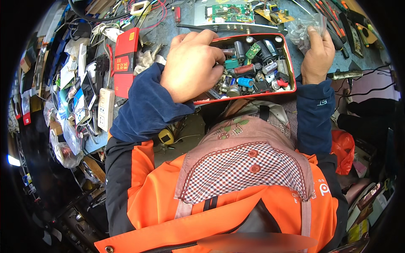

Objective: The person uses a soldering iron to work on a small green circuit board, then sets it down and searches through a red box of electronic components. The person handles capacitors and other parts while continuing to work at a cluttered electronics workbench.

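A red-rimmed box (292,67) full of loose electronic parts lies at the table's near edge. My left hand (193,63) is over the box's left end, back upward and fingers curled down. Its fingertips are hidden, so I cannot make out what they hold. Among the parts are a blue capacitor (245,82), a small green circuit board (253,51) and several dark cylindrical capacitors (239,49). Right of the box, my right hand (318,55) is closed on a clear plastic bag (300,33), pinched between thumb and fingers. Small things show dimly through the bag.
Behind the box lies a metal chassis with a green circuit board (233,13). A red carton (125,63) and a white power strip (105,109) are at the left, beside piled clutter. Pliers and other hand tools (337,31) crowd the far right. A red-handled screwdriver (177,14) lies farther back.
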Available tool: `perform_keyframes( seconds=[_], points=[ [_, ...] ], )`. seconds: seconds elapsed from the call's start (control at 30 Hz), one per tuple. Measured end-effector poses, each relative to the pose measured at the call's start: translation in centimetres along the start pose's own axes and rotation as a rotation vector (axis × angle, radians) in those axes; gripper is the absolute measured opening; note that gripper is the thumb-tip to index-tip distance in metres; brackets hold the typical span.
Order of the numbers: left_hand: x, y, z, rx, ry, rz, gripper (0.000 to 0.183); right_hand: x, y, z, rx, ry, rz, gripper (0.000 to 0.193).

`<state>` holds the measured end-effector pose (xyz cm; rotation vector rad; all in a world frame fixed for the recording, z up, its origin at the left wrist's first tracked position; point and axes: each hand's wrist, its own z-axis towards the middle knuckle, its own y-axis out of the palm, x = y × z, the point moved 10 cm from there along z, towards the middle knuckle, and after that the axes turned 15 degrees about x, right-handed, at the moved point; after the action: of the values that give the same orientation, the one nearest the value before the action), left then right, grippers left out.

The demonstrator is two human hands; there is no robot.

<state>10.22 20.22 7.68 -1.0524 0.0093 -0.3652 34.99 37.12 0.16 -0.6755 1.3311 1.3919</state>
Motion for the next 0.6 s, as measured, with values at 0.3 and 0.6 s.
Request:
perform_keyframes(
  seconds=[0.3, 0.6],
  points=[
    [0.1, 0.6, 0.0, -0.033, 0.009, 0.041, 0.017, 0.0, -0.4, 0.2, 0.024, -0.014, -0.005, 0.018],
    [-1.0, 0.3, -0.1, -0.035, -0.073, -0.057, 0.02, 0.3, -0.3, 0.2, 0.004, 0.005, 0.0, 0.018]
  ],
)
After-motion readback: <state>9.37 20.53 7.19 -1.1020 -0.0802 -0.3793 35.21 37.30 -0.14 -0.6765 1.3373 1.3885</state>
